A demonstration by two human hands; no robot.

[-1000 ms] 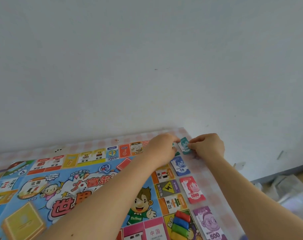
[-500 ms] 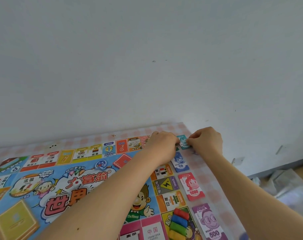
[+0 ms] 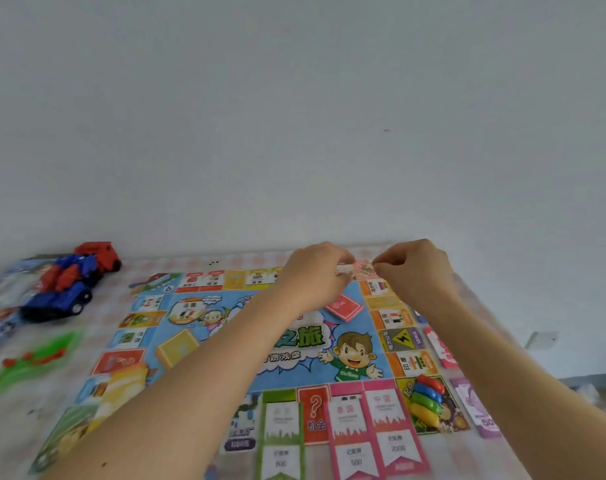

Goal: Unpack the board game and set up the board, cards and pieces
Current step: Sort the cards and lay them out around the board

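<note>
**Two hands meet at the far corner of the board**

The game board (image 3: 294, 374) lies flat and open on the table (image 3: 114, 317), which has a pink check cloth on it. Both arms reach across the board to its far right corner, close to the wall (image 3: 294, 133).

The left hand (image 3: 315, 271) has its fingers curled in. It pinches a small white thing (image 3: 344, 269) at its fingertips. That part is blurry, so I cannot tell what the thing is. The right hand (image 3: 415, 268) is just beside it. Its fingers are curled too, and its thumb and first finger come together right next to the white thing. I cannot tell if this hand holds anything.

A pile of red cards (image 3: 344, 306) sits on the blue middle of the board, near the left hand. A pile of yellow cards (image 3: 178, 346) sits on the left side of the blue middle. Four play pieces (image 3: 427, 398), red, blue, green and yellow, lie side by side on the near right corner square.

Long cards (image 3: 350, 434), one green and two pink, lie along the near edge of the board. Money notes lie on the cloth just to the right of the board, a red note (image 3: 440, 348) and a purple note (image 3: 478, 410).

Far to the left, off the board, sit red and blue toy trucks (image 3: 69, 282). Nearer on that side is a green plastic thing (image 3: 35, 358) with small red bits on it
</note>
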